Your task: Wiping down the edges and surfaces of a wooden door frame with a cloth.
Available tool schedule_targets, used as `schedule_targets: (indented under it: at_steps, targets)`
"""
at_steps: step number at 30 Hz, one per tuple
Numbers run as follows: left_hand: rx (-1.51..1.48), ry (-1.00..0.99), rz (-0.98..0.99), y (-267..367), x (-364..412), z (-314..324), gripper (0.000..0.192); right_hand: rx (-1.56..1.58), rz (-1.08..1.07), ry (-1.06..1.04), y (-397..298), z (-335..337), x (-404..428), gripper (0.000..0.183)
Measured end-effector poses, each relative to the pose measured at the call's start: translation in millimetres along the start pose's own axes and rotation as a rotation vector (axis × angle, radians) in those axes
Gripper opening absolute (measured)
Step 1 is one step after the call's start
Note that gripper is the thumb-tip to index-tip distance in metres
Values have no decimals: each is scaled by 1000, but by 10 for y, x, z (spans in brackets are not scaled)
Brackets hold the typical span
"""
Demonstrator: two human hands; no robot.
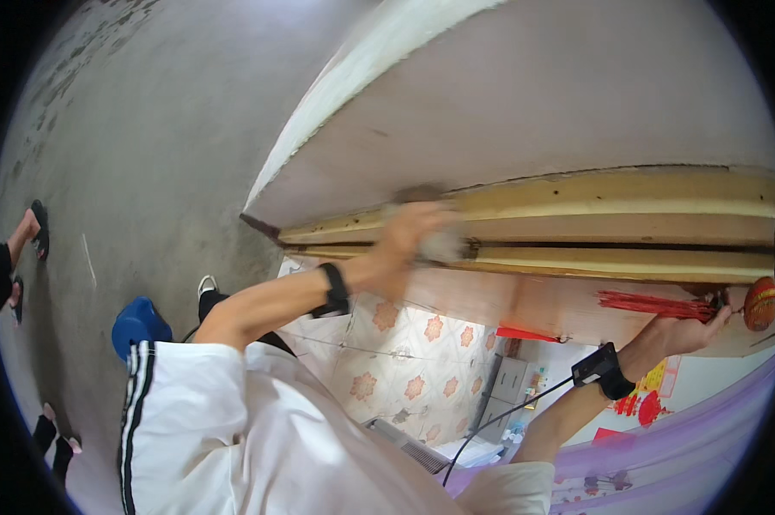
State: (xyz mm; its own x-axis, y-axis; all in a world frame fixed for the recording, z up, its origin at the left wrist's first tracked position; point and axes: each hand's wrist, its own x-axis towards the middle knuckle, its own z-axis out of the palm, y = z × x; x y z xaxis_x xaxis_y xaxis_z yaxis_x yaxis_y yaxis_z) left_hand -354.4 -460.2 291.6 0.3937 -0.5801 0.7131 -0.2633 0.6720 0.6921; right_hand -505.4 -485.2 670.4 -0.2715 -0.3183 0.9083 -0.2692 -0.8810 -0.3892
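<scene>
My left hand (408,235), blurred by motion, holds a greyish cloth (444,243) against the yellow wooden door frame (619,193). The cloth's outline is smeared, and a small dark metal fitting (470,248) shows beside it. My right hand (687,331) is farther up along the reddish-brown door panel (548,296), closed around the top of a red tassel (651,305). A round red-and-gold ornament (760,304) hangs just beyond its fingers. Whether this hand also grips a handle behind the tassel is hidden.
A blue plastic basin or stool (139,325) stands on the concrete floor (149,161) near my foot (208,284). Other people's feet (38,228) show at the rim. Beyond the doorway are flowered tiles (413,360), a grey cabinet (508,380) and a purple curtain (670,460). A cable (490,421) runs from my right wrist.
</scene>
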Motion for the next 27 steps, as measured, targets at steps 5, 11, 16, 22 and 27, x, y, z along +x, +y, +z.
schedule_targets:
  at_steps: [5,11,16,22,27]
  targets:
    - [30,382,376,1102,1337,246,32,-12,28,56,17,43,14,32]
    - [54,246,155,261,394,69,38,18,40,34,-6,2,88,31]
    - [88,16,-180,-109,-243,-334,49,-16,-80,72,107,-20,155,27]
    - [-146,145,226,969,1090,35,52,-30,-46,119,66,-6,61,30]
    - [-182,266,267,1044,1346,297,50,-46,-32,59,117,-88,140,29]
